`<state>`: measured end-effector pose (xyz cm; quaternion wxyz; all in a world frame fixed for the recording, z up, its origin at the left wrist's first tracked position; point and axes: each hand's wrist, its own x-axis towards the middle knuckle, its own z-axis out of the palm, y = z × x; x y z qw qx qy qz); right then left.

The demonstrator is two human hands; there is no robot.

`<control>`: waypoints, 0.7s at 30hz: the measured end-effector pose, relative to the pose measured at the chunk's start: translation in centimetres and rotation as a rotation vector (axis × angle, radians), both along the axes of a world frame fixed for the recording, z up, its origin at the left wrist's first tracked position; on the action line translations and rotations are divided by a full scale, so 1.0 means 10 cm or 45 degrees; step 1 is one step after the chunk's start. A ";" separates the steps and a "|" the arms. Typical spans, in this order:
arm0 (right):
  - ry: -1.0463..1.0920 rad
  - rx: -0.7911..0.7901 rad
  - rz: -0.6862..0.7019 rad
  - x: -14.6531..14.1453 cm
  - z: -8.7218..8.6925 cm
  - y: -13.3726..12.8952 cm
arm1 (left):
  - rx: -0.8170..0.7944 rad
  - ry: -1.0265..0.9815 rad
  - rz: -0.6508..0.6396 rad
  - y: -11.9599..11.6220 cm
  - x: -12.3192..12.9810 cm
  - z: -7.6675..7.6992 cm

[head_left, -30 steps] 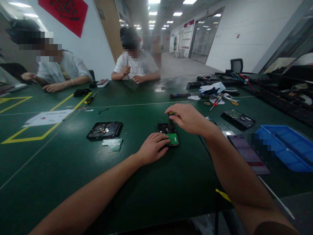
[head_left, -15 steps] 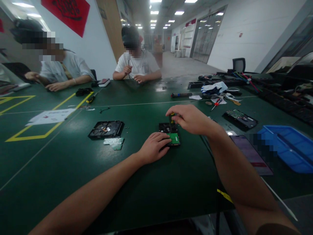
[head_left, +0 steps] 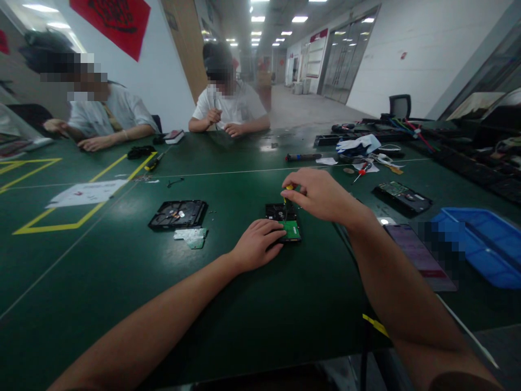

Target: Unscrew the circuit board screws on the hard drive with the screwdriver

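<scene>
Closest in, the front edge of the green table [head_left: 252, 320] lies well apart from the hard drive [head_left: 273, 210], with a broad stretch of tabletop between them. The left hand [head_left: 258, 244] lies over the hard drive's near left side, its flattened fingers resting on the green circuit board [head_left: 292, 231]. Apart from it, above the hard drive, the right hand [head_left: 321, 198] pinches a yellow-handled screwdriver [head_left: 289, 188] between thumb and fingers; whether the tip touches is too small to tell. Right of the hard drive, past a phone [head_left: 419, 255], a blue tray [head_left: 494, 247] shows its ribbed floor, partly masked by a blurred patch. Across a strip of tabletop to the hard drive's left sit a loose board [head_left: 197, 240] and, just behind it, a black casing [head_left: 173, 216] with a pale part in its middle. Farther right of the hard drive lies a second drive [head_left: 402, 198]. Well behind the hard drive are a dark tube [head_left: 303, 157] and, at the far edge, a seated person [head_left: 248, 108].
</scene>
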<state>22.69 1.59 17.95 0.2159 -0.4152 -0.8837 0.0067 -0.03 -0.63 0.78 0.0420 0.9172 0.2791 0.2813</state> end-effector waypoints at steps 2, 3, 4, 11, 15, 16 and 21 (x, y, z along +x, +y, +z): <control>0.011 0.004 0.019 0.00 0.00 0.00 | 0.008 0.007 0.002 0.00 0.00 0.00; 0.017 0.005 0.027 0.00 0.00 0.00 | 0.009 0.011 0.002 0.00 0.00 0.00; 0.026 0.002 0.037 0.01 0.00 0.00 | 0.007 0.014 0.002 0.00 0.00 0.00; 0.057 -0.007 0.065 0.02 -0.03 0.01 | -0.008 0.008 -0.002 0.00 0.00 0.00; 0.032 0.004 0.079 0.02 -0.03 0.03 | -0.006 0.009 -0.003 0.00 0.00 0.00; 0.031 -0.005 0.080 0.02 -0.03 0.03 | -0.008 0.006 -0.003 0.00 0.00 0.01; 0.049 -0.032 0.084 0.02 -0.06 0.06 | -0.022 -0.002 -0.004 0.00 0.00 0.02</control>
